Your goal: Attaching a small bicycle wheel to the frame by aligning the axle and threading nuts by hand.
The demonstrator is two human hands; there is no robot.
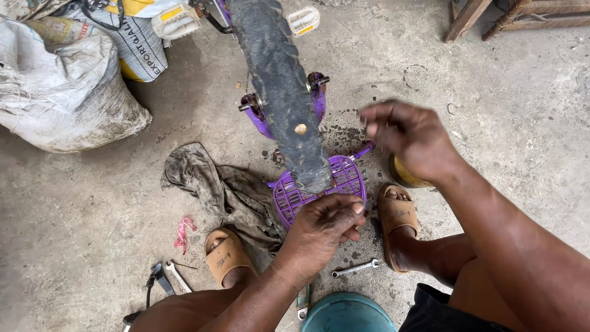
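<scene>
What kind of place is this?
Probably a small bike repair spot on a bare concrete floor: an upturned purple bicycle with its dusty tyre, wrenches on the ground, and an oily rag.

Left hand [324,224] on purple basket [319,187], tyre [283,86] above, right hand [409,138] raised, perhaps empty.

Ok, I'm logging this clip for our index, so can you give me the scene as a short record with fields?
setting: concrete floor
main thing: upturned small purple bike, tyre towards the camera
left hand: on the purple basket, by the tyre's end
right hand: raised, fingers curled, holding nothing visible
feet: tan sandals
tools: spanner
other: dirty rag, sack
</scene>
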